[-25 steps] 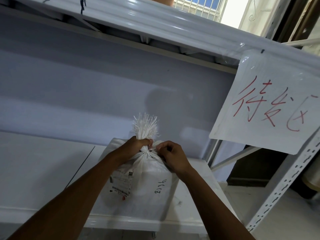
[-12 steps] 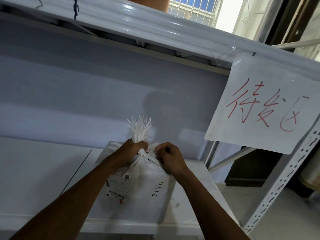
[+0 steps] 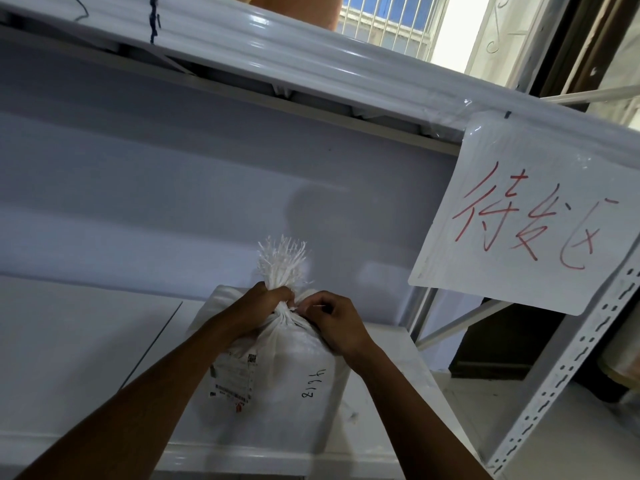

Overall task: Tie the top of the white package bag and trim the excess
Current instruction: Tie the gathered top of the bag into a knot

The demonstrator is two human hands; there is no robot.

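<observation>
A white woven package bag (image 3: 294, 386) stands on the white shelf (image 3: 86, 341), with a printed label and handwritten digits on its front. Its top is gathered into a neck, and a frayed white tuft (image 3: 282, 261) sticks up above it. My left hand (image 3: 258, 308) is closed around the neck from the left. My right hand (image 3: 334, 323) pinches at the neck from the right, with a thin white strand between its fingertips. Whether a tie goes around the neck is hidden by my fingers.
An upper shelf beam (image 3: 311, 74) runs overhead. A plastic-sleeved paper sign (image 3: 526, 220) with red handwriting hangs at the right. A perforated shelf upright (image 3: 571, 368) slants down the right side. A barred window (image 3: 391, 26) is behind.
Both hands have stayed at the bag's neck. My right fingers have loosened from a fist and now pinch a thin strand. The view has shifted slightly.
</observation>
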